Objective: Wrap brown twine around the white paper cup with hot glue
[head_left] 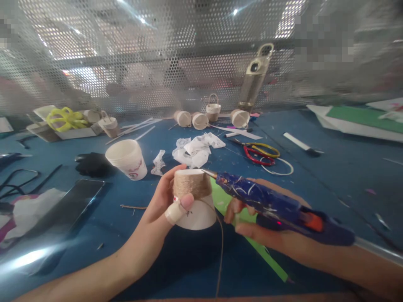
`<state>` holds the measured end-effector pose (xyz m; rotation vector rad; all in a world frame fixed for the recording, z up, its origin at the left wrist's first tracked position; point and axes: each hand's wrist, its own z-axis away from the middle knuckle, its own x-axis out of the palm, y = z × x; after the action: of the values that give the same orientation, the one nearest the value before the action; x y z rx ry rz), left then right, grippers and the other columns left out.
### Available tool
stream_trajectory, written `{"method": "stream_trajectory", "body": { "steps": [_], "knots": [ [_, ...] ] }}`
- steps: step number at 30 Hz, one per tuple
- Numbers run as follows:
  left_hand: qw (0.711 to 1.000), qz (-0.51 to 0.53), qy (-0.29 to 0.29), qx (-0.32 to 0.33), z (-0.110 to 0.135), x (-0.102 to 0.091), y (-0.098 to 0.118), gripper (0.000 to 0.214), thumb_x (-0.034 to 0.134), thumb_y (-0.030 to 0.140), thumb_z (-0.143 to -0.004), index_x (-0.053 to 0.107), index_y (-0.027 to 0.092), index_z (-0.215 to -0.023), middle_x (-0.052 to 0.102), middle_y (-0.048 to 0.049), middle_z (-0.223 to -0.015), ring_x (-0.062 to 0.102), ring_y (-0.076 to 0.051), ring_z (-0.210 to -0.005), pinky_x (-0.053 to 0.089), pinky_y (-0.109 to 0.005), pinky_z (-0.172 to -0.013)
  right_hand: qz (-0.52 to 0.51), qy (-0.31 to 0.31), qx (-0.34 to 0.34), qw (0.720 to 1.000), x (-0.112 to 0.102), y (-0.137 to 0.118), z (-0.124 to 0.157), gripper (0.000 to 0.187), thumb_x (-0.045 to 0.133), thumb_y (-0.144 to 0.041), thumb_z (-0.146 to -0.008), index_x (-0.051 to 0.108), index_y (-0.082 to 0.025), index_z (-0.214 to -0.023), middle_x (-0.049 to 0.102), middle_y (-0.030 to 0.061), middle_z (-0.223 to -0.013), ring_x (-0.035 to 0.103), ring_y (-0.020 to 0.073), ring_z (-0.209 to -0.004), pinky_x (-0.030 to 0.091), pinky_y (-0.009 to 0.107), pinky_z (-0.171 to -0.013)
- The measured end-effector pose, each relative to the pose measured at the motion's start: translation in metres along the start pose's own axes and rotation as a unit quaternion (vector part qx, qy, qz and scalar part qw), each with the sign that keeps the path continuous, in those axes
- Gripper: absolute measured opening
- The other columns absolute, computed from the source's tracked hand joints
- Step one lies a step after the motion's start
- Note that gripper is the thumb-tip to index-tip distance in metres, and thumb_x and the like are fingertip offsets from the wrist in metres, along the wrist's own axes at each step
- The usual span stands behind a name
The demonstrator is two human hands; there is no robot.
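Note:
My left hand (168, 207) grips an upside-down white paper cup (197, 216), its narrow end wrapped in brown twine (192, 183). A bandage-like wrap covers the thumb that presses on the cup's side. From the wrapping, a loose length of twine hangs down past the cup. A blue hot glue gun (261, 197) is held in my right hand (248, 218), fingers curled around its trigger side. Its metal nozzle meets, or nearly meets, the cup's upper edge. A small red light glows on the gun's body.
Behind the cup lie white lace trim (198, 149) and red-and-yellow-handled scissors (260, 153). Stacked paper cups (127, 159) stand to the left, near a phone (78, 197). Several twine-wrapped cups (200, 121) and a bottle (253, 79) line the back by a perforated metal panel (157, 67).

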<state>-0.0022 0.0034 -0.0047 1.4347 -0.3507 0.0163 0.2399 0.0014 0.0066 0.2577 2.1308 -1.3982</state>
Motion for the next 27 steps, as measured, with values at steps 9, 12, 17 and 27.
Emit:
{"method": "stream_trajectory", "body": {
  "steps": [9,12,17,27],
  "knots": [
    [0.999,-0.006,-0.013,0.038,-0.003,0.004,-0.003,0.053,0.077,0.039,-0.09,0.056,0.033,-0.139,0.063,-0.0056,-0.146,0.057,-0.032,-0.134,0.049,-0.04,-0.105,-0.274,-0.044,0.095,0.956,0.019,0.001,0.006,0.034,0.086,-0.025,-0.075,0.069,-0.031,-0.103,0.081,-0.0034,-0.091,0.081,0.0211,-0.084,0.068,0.036,-0.084],
    [0.998,-0.014,-0.005,0.054,-0.004,0.003,-0.005,0.052,0.078,0.037,-0.089,0.058,0.034,-0.138,0.063,-0.0051,-0.145,0.057,-0.031,-0.133,0.05,-0.039,-0.103,-0.213,-0.021,0.11,0.971,0.019,0.003,0.002,0.015,0.082,-0.031,-0.079,0.07,-0.03,-0.087,0.077,-0.0047,-0.081,0.079,0.0203,-0.081,0.067,0.035,-0.084],
    [0.998,-0.043,0.01,0.049,-0.004,0.002,-0.004,0.053,0.079,0.039,-0.089,0.058,0.037,-0.137,0.064,-0.004,-0.141,0.063,-0.028,-0.122,0.054,-0.036,-0.096,-0.122,-0.008,0.118,0.985,0.009,-0.005,-0.007,0.014,0.074,-0.039,-0.083,0.07,-0.027,-0.08,0.072,-0.0038,-0.073,0.075,0.0181,-0.07,0.068,0.032,-0.074],
    [0.996,-0.077,-0.003,0.048,-0.002,0.004,-0.003,0.056,0.082,0.039,-0.086,0.057,0.035,-0.136,0.065,-0.0056,-0.138,0.067,-0.028,-0.114,0.056,-0.036,-0.09,-0.044,0.013,0.105,0.993,0.009,-0.006,-0.002,0.027,0.064,-0.045,-0.09,0.056,-0.027,-0.073,0.059,-0.0092,-0.057,0.064,0.0122,-0.048,0.06,0.023,-0.053]
  ]
}}
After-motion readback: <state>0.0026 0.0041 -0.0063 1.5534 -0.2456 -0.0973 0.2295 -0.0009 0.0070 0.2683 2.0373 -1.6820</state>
